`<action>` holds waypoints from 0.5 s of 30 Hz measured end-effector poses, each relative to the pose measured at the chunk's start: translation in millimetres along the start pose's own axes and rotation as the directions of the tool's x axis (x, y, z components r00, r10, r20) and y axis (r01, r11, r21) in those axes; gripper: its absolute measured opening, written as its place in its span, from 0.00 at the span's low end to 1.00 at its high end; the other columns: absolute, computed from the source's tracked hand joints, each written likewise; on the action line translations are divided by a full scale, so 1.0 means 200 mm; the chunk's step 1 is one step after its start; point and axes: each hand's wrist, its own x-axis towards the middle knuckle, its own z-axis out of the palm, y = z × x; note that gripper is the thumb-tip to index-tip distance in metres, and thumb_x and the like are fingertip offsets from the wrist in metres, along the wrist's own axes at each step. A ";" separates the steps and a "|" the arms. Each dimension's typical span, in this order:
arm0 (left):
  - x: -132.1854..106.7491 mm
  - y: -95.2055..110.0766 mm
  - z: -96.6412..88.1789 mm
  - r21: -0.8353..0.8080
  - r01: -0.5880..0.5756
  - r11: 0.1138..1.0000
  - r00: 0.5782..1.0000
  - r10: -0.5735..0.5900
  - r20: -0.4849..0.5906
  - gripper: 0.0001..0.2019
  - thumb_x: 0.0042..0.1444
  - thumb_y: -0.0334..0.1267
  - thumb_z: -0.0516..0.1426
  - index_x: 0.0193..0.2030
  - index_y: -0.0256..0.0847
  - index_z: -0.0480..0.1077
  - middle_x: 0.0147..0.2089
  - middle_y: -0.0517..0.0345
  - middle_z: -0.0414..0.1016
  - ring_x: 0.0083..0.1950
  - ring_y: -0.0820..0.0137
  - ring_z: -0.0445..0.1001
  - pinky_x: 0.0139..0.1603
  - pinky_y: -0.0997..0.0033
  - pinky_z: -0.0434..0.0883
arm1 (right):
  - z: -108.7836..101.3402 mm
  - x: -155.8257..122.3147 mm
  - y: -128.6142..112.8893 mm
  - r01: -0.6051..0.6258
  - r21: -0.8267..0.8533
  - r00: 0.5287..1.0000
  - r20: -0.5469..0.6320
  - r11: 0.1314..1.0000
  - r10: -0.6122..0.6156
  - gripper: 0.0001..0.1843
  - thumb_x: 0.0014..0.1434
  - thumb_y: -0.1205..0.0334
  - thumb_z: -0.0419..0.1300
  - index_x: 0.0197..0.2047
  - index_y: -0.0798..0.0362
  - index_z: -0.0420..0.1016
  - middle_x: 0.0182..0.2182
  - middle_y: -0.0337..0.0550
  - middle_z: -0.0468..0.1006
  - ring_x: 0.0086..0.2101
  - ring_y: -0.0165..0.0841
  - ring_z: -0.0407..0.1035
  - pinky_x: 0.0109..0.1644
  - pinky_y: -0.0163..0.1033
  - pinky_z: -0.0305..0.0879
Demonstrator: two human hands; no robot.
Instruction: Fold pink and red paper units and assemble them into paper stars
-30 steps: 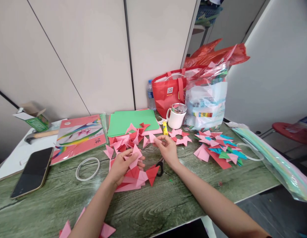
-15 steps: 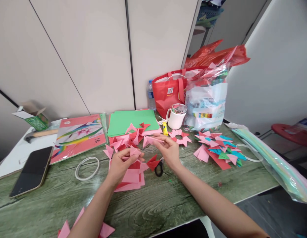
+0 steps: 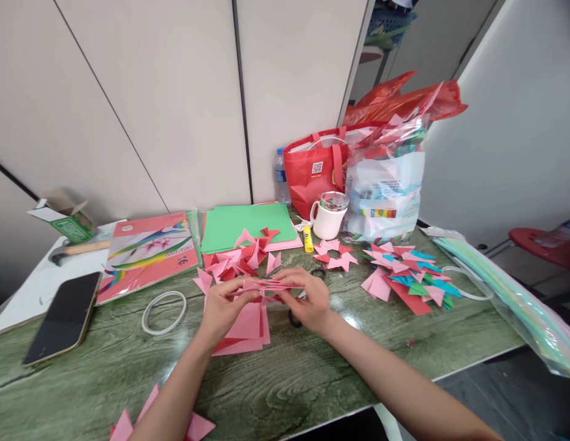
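Observation:
Between my two hands, edge-on to me, is a piece of folded pink and red paper (image 3: 272, 285). My left hand (image 3: 224, 308) pinches its left end between thumb and fingers. On the other end, my right hand (image 3: 309, 300) is closed in the same way. Underneath lies a stack of pink paper sheets (image 3: 243, 327). Just beyond my hands is a pile of folded pink and red paper pieces (image 3: 236, 260). Black-handled scissors (image 3: 294, 318) lie partly hidden under my right hand.
Behind the hands are green paper sheets (image 3: 248, 223), a yellow glue stick (image 3: 307, 239), a white mug (image 3: 328, 219) and a pink paper ring (image 3: 335, 254). Coloured folded papers (image 3: 409, 269) lie right. A white ring (image 3: 164, 313), phone (image 3: 64, 318) and packet of coloured paper (image 3: 151, 254) lie left.
My right hand has come down and nearer to my left. The paper pieces I held apart in each hand are now together between both hands.

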 end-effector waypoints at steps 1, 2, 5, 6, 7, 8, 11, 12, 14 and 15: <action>0.00 0.00 0.00 0.003 0.000 1.000 1.000 0.000 0.003 0.06 0.44 0.34 0.63 0.32 0.39 0.78 0.35 0.55 0.80 0.39 0.63 0.76 0.42 0.68 0.72 | 0.00 0.00 0.00 0.018 -0.010 1.000 0.012 1.000 -0.018 0.11 0.54 0.73 0.59 0.40 0.50 0.68 0.33 0.43 0.78 0.35 0.33 0.74 0.37 0.38 0.71; 0.00 0.00 0.00 0.006 0.001 1.000 1.000 -0.001 0.001 0.06 0.44 0.34 0.63 0.31 0.39 0.78 0.35 0.54 0.80 0.38 0.63 0.76 0.42 0.68 0.72 | 0.00 -0.01 0.00 0.027 -0.019 0.999 0.019 0.999 -0.027 0.11 0.54 0.73 0.59 0.40 0.50 0.68 0.32 0.42 0.79 0.34 0.32 0.74 0.37 0.38 0.71; 0.00 -0.01 0.01 0.001 0.015 1.000 0.999 -0.015 -0.034 0.06 0.42 0.33 0.64 0.30 0.39 0.78 0.33 0.55 0.81 0.37 0.64 0.76 0.40 0.69 0.72 | 0.01 -0.02 -0.01 0.028 -0.039 1.000 0.012 0.999 -0.027 0.12 0.53 0.73 0.59 0.40 0.50 0.68 0.31 0.42 0.79 0.33 0.32 0.74 0.36 0.37 0.71; 0.00 -0.01 0.01 -0.011 0.027 1.000 0.999 -0.027 -0.045 0.05 0.42 0.33 0.64 0.30 0.39 0.78 0.32 0.55 0.81 0.35 0.64 0.76 0.39 0.69 0.72 | 0.01 -0.02 -0.01 0.018 -0.046 1.000 -0.001 0.999 -0.018 0.13 0.53 0.73 0.60 0.41 0.50 0.68 0.31 0.42 0.79 0.34 0.32 0.74 0.36 0.37 0.71; 0.00 -0.01 0.01 -0.025 0.039 0.999 0.998 -0.041 -0.054 0.05 0.42 0.33 0.64 0.29 0.39 0.78 0.31 0.56 0.80 0.34 0.65 0.77 0.38 0.70 0.73 | 0.01 -0.02 -0.01 0.007 -0.055 1.000 -0.015 0.998 -0.008 0.13 0.53 0.73 0.60 0.41 0.50 0.68 0.31 0.41 0.79 0.34 0.32 0.74 0.37 0.37 0.71; 0.00 -0.01 0.01 -0.037 0.051 0.998 0.997 -0.053 -0.061 0.05 0.43 0.34 0.64 0.29 0.39 0.78 0.31 0.56 0.80 0.33 0.65 0.77 0.37 0.70 0.73 | 0.01 -0.02 -0.01 -0.005 -0.070 1.000 -0.030 0.998 0.003 0.13 0.53 0.73 0.60 0.41 0.50 0.68 0.31 0.41 0.78 0.34 0.32 0.74 0.37 0.37 0.70; 0.00 -0.01 0.00 -0.035 0.067 0.997 0.993 -0.070 -0.097 0.05 0.46 0.37 0.62 0.29 0.38 0.77 0.31 0.56 0.80 0.35 0.65 0.77 0.37 0.71 0.72 | 0.02 -0.03 0.00 -0.109 -0.107 0.990 -0.098 0.988 0.098 0.14 0.53 0.70 0.61 0.42 0.49 0.67 0.33 0.41 0.77 0.34 0.32 0.73 0.37 0.37 0.70; 0.01 -0.01 0.00 -0.022 0.062 0.998 0.991 -0.064 -0.119 0.06 0.48 0.38 0.61 0.30 0.38 0.77 0.31 0.55 0.80 0.36 0.64 0.77 0.37 0.71 0.72 | 0.02 -0.03 0.01 -0.177 -0.098 0.979 -0.124 0.979 0.164 0.15 0.53 0.67 0.62 0.44 0.50 0.66 0.33 0.41 0.76 0.33 0.32 0.73 0.36 0.37 0.70; 0.01 -0.01 -0.01 0.009 0.053 0.999 0.986 -0.051 -0.159 0.08 0.49 0.40 0.60 0.31 0.37 0.76 0.31 0.54 0.80 0.36 0.64 0.77 0.37 0.71 0.71 | 0.02 -0.03 0.04 -0.340 -0.058 0.930 -0.167 0.939 0.327 0.19 0.53 0.63 0.62 0.48 0.50 0.63 0.30 0.39 0.74 0.29 0.31 0.71 0.32 0.36 0.69; 0.01 -0.01 -0.01 0.018 0.054 0.998 0.982 -0.050 -0.180 0.09 0.49 0.41 0.60 0.31 0.37 0.76 0.31 0.54 0.80 0.35 0.64 0.77 0.37 0.70 0.71 | 0.02 -0.03 0.06 -0.412 -0.041 0.900 -0.178 0.910 0.399 0.20 0.54 0.61 0.61 0.49 0.51 0.61 0.27 0.37 0.72 0.26 0.30 0.69 0.30 0.35 0.68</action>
